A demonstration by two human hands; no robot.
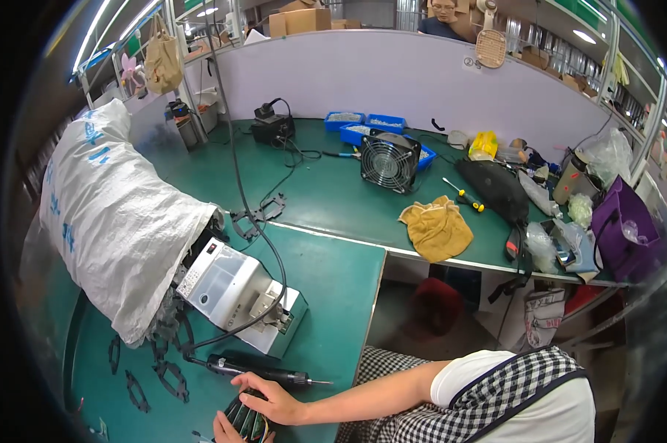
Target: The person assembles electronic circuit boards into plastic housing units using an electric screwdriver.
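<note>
At the bottom edge, my right hand is closed over the top of a black part with green circuit boards and coloured wires. My left hand grips the same part from its left side; much of that hand is cut off by the picture's edge. Just beyond my fingers lies a black electric screwdriver, its bit pointing right and its cable running up. Behind it stands a white screw feeder on a green base. Several black plastic frames lie to the left.
A large white woven sack leans on the left, its mouth toward the feeder. Farther back are a square fan, blue bins, a black power supply, a tan cloth, a yellow-handled screwdriver and a purple bag.
</note>
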